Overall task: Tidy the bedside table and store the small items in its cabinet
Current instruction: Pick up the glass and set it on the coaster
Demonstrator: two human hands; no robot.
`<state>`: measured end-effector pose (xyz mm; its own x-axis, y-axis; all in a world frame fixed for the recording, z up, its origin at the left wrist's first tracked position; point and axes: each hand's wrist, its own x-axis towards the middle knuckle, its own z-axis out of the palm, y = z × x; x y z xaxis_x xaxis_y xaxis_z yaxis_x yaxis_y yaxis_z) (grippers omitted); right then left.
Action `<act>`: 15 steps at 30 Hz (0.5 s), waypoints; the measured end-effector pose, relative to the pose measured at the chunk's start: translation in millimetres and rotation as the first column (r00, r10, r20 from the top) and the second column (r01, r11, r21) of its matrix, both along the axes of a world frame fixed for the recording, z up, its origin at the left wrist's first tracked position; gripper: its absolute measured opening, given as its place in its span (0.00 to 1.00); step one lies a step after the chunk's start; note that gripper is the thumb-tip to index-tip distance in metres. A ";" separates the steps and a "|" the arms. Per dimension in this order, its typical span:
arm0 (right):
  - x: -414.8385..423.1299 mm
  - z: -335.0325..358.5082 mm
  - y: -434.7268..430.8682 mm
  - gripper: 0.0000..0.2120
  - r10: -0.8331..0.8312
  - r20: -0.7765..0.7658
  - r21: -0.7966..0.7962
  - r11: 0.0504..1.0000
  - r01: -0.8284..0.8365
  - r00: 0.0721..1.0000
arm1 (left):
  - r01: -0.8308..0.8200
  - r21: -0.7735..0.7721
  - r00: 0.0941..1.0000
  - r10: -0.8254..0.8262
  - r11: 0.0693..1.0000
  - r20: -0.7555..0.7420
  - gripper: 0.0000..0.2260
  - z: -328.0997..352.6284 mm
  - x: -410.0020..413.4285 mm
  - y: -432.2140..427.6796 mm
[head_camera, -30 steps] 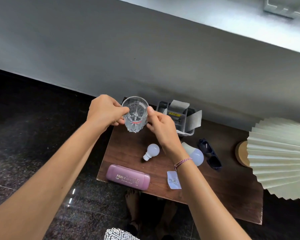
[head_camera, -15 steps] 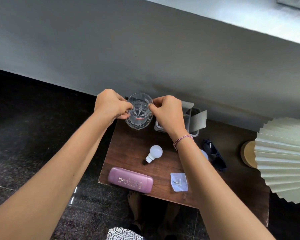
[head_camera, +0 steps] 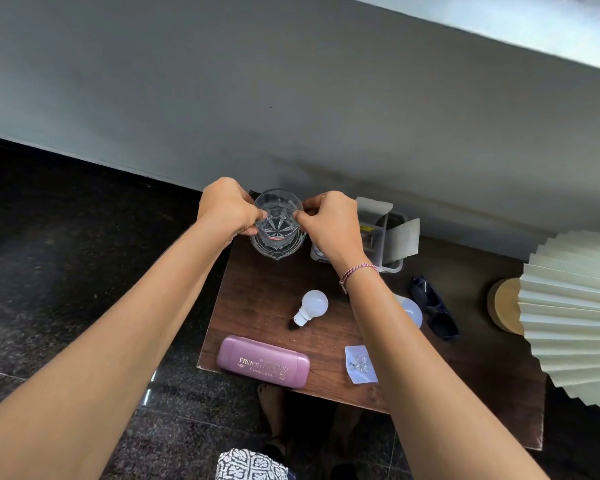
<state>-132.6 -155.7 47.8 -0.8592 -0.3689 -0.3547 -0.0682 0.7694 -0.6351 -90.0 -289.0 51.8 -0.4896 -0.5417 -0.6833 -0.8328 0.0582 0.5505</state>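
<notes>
Nearest us, along the front edge of the dark wooden bedside table (head_camera: 257, 282), lies a pink spectacle case (head_camera: 263, 361) with gilt lettering, and to its right a small clear packet (head_camera: 360, 363). Further in we see a white bulb (head_camera: 310, 307) lying on its side, a second bulb (head_camera: 413, 311) partly hidden by the right forearm, and dark sunglasses (head_camera: 434, 308) just beside it. A pleated cream lamp shade (head_camera: 575, 317) overhangs the right end. At the rear left corner is the glass (head_camera: 277, 223): a clear cut tumbler, seen from above, with a star pattern in its base and a red band showing through the wall. The left hand (head_camera: 227, 207) and right hand (head_camera: 333, 223) pinch its rim from opposite sides, fingers curled; we cannot tell whether its base touches the wood. A grey open box (head_camera: 392, 237) with raised flaps stands just right of it, before the grey wall (head_camera: 291, 98)
</notes>
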 end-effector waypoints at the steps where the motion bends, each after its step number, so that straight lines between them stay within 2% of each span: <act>1: -0.3 -0.8 -0.5 0.09 0.006 -0.005 0.010 1.000 -0.006 1.000 | 0.000 0.007 1.000 0.000 1.000 0.001 0.11 -0.7 -0.3 0.5; 15: 3.9 0.0 -0.7 0.14 -0.073 0.044 -0.038 0.997 0.074 0.996 | -0.011 0.010 1.000 0.011 1.000 0.013 0.12 -5.5 1.7 -1.0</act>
<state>-128.7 -156.4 47.9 -0.8688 -0.3196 -0.3782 0.0156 0.7457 -0.6661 -88.3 -290.0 46.2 -0.4745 -0.5399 -0.6952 -0.8406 0.0437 0.5399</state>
